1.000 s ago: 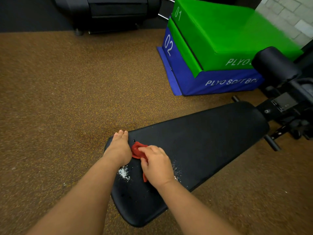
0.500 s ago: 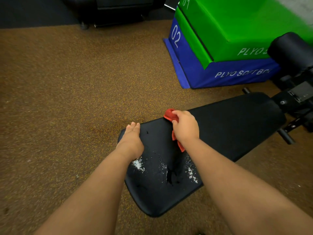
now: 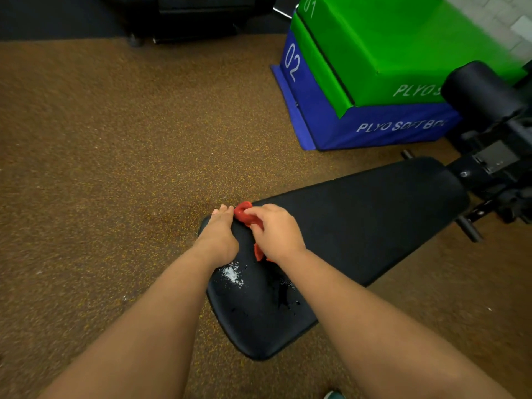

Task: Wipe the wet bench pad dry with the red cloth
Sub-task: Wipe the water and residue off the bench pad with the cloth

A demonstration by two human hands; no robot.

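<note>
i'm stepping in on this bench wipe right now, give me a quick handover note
Right hand grips the bunched red cloth on the bench pad, at the pad's far-left edge.
Left hand rests on that same edge beside the cloth, fingers straight, holding nothing.
Done: the long stretch of pad toward the frame shows no droplets.
Left: the near end is not dry. A sparkling wet patch lies just behind the left hand, with dark blotches nearer the near end.
Suggested next: draw the cloth back over that near end.

Speckled brown floor (image 3: pixel 115 168), stacked plyo boxes (image 3: pixel 388 67)
</note>
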